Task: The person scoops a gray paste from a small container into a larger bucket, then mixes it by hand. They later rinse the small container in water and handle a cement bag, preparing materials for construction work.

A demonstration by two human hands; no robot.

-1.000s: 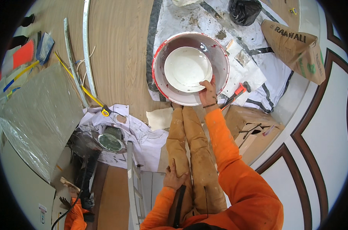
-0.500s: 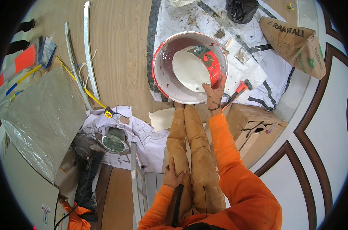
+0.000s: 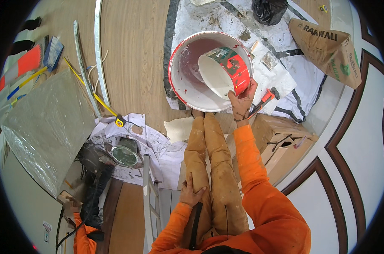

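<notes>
My right hand (image 3: 242, 100) is closed on the rim of a red and green paint bucket (image 3: 238, 73), which lies tilted on its side with its pale opening facing left. It sits inside a wide white tub (image 3: 181, 91) with a paint-splashed red rim. Pale liquid residue (image 3: 194, 70) shows on the tub's bottom. My left hand (image 3: 192, 192) lies flat over my left thigh, thumb and fingers apart, holding nothing.
A tool with a red-orange handle (image 3: 266, 97) lies right of the tub, near a cardboard box (image 3: 281, 133) and brown paper sack (image 3: 327, 51). Left are a stepladder (image 3: 149, 194), a green-stained bucket (image 3: 125, 153), a yellow tape measure (image 3: 119, 122) and a co-worker's hand (image 3: 71, 206).
My right hand has shifted right, pulling the paint bucket along and tipping it further, so more of the tub's bottom shows. My left hand stays put. The co-worker's hand has risen slightly.
</notes>
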